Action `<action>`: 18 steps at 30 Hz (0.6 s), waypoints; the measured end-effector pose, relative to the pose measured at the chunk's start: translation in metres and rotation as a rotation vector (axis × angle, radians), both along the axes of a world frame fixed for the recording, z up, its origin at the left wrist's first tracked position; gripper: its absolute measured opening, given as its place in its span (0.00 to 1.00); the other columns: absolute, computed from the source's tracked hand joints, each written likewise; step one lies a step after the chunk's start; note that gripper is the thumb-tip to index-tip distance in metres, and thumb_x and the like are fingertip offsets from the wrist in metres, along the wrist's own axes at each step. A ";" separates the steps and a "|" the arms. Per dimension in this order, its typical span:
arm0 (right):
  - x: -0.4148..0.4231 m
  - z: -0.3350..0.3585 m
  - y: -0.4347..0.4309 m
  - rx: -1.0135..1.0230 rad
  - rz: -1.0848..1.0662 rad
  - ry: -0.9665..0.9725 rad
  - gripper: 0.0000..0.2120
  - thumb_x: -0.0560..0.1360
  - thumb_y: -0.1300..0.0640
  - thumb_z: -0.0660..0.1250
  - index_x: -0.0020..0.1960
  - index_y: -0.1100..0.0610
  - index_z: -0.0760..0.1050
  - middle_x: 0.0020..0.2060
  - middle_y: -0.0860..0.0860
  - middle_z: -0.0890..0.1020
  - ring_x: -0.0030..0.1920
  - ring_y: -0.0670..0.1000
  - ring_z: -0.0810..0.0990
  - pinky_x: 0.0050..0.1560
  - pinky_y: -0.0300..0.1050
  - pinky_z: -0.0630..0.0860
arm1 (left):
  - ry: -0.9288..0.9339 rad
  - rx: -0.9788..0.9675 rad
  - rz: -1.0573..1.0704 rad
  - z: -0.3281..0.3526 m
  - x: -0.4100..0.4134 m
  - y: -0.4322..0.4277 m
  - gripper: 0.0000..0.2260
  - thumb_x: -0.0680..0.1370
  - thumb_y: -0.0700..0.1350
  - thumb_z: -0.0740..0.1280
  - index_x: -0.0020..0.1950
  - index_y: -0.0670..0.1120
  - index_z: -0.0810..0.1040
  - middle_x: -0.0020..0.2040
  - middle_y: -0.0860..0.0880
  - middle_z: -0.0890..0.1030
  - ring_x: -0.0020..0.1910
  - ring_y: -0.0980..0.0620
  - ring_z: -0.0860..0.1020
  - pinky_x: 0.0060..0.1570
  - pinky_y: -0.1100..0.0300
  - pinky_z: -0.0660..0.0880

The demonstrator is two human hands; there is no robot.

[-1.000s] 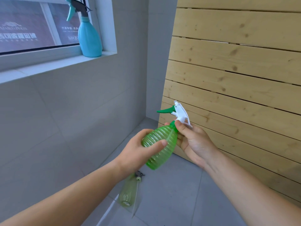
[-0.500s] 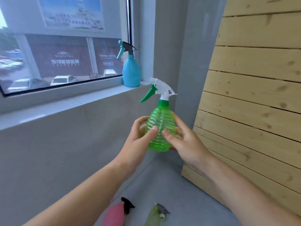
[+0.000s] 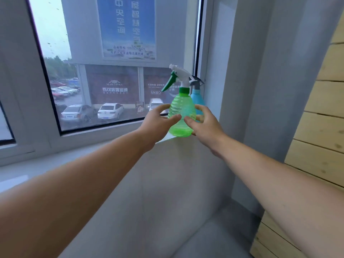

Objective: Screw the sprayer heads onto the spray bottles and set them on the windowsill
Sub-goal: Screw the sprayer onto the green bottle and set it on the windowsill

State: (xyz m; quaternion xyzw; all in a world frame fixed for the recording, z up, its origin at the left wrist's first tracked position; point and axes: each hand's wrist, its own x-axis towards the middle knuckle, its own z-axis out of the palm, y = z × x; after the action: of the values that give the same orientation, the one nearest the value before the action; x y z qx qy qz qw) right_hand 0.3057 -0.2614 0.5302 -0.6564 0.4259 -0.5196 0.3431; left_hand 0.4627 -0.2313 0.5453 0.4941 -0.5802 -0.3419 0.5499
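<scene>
While setting down: green spray bottle (image 3: 181,116) at windowsill (image 3: 167,139) edge, frame centre.
Left hand (image 3: 158,124): fingers loosely cupping bottle.
Right hand (image 3: 204,125): likewise.
Tip: seat base fully, beside blue spray bottle (image 3: 198,98).

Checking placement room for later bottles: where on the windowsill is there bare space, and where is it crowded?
The windowsill is bare along its long stretch left of the left hand, bordered by the window frame. The right corner is crowded: the green bottle, between both hands (right hand), stands in front of the blue bottle against the side wall.
</scene>
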 end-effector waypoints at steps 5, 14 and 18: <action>0.010 0.001 -0.014 -0.007 -0.031 0.064 0.21 0.78 0.51 0.67 0.69 0.49 0.67 0.55 0.49 0.79 0.49 0.49 0.82 0.52 0.47 0.80 | -0.084 0.022 0.092 -0.005 0.003 -0.024 0.19 0.78 0.47 0.74 0.67 0.46 0.76 0.46 0.42 0.86 0.42 0.45 0.84 0.49 0.50 0.82; 0.022 -0.007 -0.032 -0.034 -0.103 0.176 0.21 0.79 0.50 0.65 0.71 0.51 0.66 0.58 0.48 0.74 0.55 0.50 0.77 0.62 0.50 0.75 | -0.118 0.020 0.150 -0.016 0.008 -0.046 0.19 0.78 0.48 0.74 0.68 0.47 0.75 0.51 0.42 0.86 0.33 0.54 0.78 0.31 0.61 0.71; 0.025 -0.009 -0.033 -0.050 -0.113 0.217 0.22 0.79 0.50 0.65 0.71 0.51 0.65 0.57 0.47 0.74 0.54 0.49 0.76 0.59 0.46 0.74 | -0.110 0.011 0.149 -0.017 0.012 -0.050 0.21 0.78 0.47 0.74 0.70 0.48 0.76 0.53 0.43 0.87 0.42 0.48 0.82 0.42 0.59 0.76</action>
State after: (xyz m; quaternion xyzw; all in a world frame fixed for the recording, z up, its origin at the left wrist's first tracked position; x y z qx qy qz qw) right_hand 0.3302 -0.2943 0.5214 -0.6923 0.4838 -0.4743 0.2486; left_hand 0.4744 -0.2816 0.5280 0.5568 -0.5694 -0.2756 0.5384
